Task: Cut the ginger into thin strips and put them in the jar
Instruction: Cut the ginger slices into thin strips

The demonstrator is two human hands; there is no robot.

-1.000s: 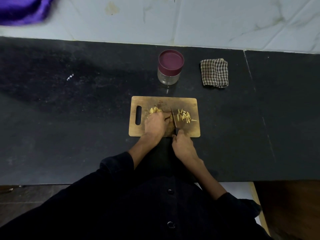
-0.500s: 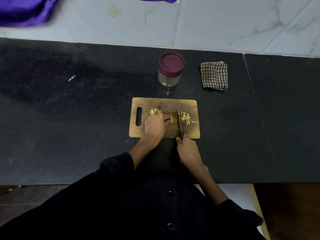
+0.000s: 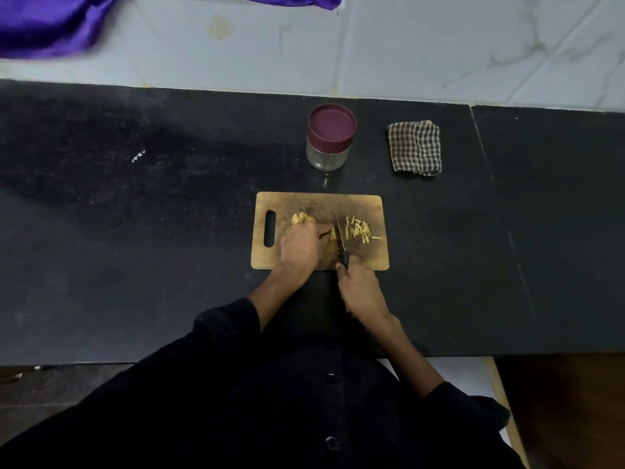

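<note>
since half a second ago the knife (image 3: 339, 233) is brought back left against the ginger (image 3: 329, 233) pinned under the left hand (image 3: 303, 246), away from the cut strips (image 3: 359, 228); another slice is judged under way. the handle is gripped by the curled fingers of the right hand (image 3: 362, 290); left fingers are curled down on the ginger. uncut pieces (image 3: 300, 218) are seen behind that hand on the cutting board (image 3: 375, 258). the jar (image 3: 329, 140) is kept lidded on the bench (image 3: 135, 248), beside a checked cloth (image 3: 415, 147). no readable writing is found.
</note>
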